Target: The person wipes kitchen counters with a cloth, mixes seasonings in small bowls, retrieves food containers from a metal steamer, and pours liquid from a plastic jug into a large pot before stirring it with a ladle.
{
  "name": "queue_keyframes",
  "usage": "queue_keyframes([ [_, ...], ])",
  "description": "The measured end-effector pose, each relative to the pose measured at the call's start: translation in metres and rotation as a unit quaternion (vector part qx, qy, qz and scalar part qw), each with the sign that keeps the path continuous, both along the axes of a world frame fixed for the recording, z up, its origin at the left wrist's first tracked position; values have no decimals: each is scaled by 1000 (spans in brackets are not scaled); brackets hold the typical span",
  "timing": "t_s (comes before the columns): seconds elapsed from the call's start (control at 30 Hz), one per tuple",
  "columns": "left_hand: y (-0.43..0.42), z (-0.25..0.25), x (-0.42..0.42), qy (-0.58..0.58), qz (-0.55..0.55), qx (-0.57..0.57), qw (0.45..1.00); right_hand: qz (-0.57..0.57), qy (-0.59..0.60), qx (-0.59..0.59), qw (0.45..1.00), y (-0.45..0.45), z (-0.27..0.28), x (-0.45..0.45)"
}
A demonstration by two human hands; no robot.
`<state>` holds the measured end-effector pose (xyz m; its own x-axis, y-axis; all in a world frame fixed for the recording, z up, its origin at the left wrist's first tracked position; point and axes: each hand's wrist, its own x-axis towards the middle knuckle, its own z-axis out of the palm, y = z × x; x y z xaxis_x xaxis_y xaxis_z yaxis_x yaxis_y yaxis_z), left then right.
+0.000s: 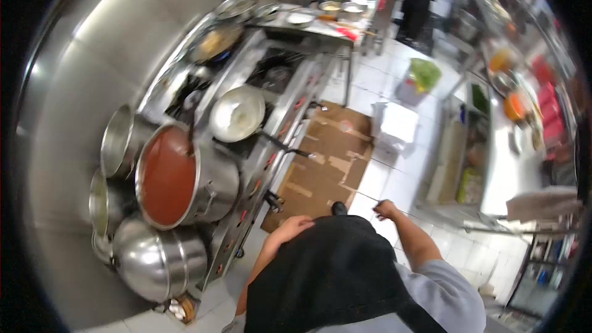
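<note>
My left hand rests against the black apron, its fingers partly spread and nothing seen in it. Out to the right, over the white floor tiles, my right hand has its fingers curled; what it holds, if anything, is too small to make out. On the stove to the left stands a large pot of red sauce with a utensil's handle sticking out. Beyond it a light-coloured pan sits on a burner, its black handle pointing towards the aisle.
Flattened cardboard covers the floor ahead. Beside it are a white box and a container of green leaves. A steel counter runs along the right. Another person stands at the far end. Metal pots crowd the left.
</note>
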<state>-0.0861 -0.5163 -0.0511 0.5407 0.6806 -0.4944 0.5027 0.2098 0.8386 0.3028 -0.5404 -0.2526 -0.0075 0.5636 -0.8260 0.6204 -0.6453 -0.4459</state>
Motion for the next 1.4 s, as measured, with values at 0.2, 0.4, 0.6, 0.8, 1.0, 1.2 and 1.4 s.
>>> queue_keyframes([
  [0.2,-4,-83,-42,255,15,34,966,150,-16,143,978,14,1,-43],
  [0.4,20,-112,-62,302,-122,5,946,44,-51,161,985,-31,31,-22],
  [0.6,64,-107,-25,292,-214,44,931,288,-180,108,934,-146,-62,49],
  [0.8,114,-102,39,160,-134,-6,978,315,-165,9,935,-200,-33,50],
  [1.0,137,-161,75,85,-268,47,958,50,-168,5,984,-147,-47,0],
  [1.2,158,-198,100,183,-521,80,830,-437,-55,231,868,-117,101,-70],
  [1.4,183,-186,142,264,-617,110,733,-673,25,250,696,-227,150,-110],
])
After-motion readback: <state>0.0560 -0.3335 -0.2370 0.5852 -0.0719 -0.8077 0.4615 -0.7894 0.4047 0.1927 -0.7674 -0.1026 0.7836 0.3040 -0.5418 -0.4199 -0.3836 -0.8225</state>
